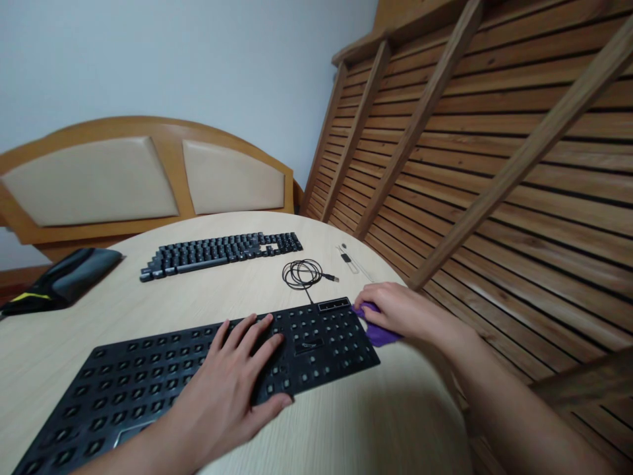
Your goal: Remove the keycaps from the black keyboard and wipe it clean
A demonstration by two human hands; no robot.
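Observation:
A black keyboard base [311, 379] without its keycaps lies on the table, its bare switches showing. Across its middle rests my left hand [232, 376], fingers spread flat, thumb at the near edge. My right hand [388, 307] is closed on a purple cloth [382, 335] at the keyboard's right end. The cloth touches the right edge close to the far corner. From the far edge runs a black USB cable [302, 273], coiled on the table. Farther back, loose black keycaps [212, 252] are laid out in keyboard order.
A metal wire tool with a black handle [346, 258] lies near the table's right edge. At the left is a dark pouch [74, 277] with a yellow stripe. The round table [252, 435] stands beside a slatted wooden panel [445, 171] and a padded headboard [168, 178].

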